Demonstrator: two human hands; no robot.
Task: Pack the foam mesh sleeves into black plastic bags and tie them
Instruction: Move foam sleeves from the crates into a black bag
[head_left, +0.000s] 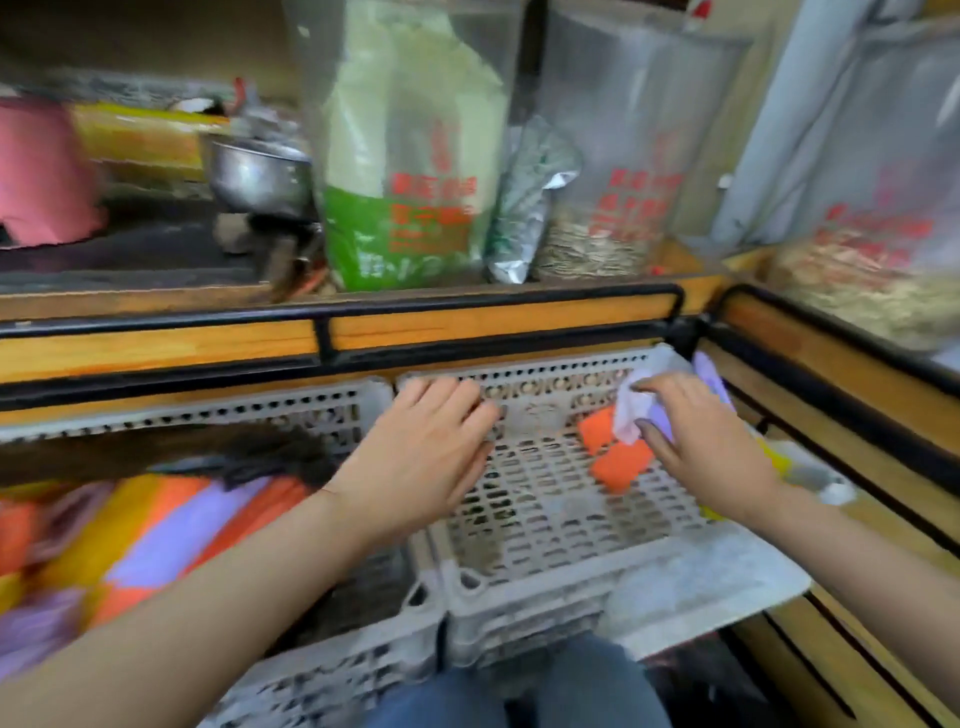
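Note:
Two grey perforated plastic crates stand side by side in front of me. The right crate (545, 499) holds orange foam mesh sleeves (618, 457) near its far right corner. My right hand (691, 441) is over that corner, its fingers closed on a pale white-lilac foam sleeve (636, 410). My left hand (431, 447) hovers above the crate's left wall, fingers spread, holding nothing. The left crate (322, 410) holds a black plastic bag (249, 452) filled with orange, purple and yellow foam sleeves (156, 535). The picture is blurred by motion.
A wooden shelf with a black metal rail (467, 312) runs behind the crates and turns along the right. On it stand big clear bags with red print (415, 156), a steel pot (260, 171) and a pink object (41, 171). My knees in blue jeans (519, 691) are below.

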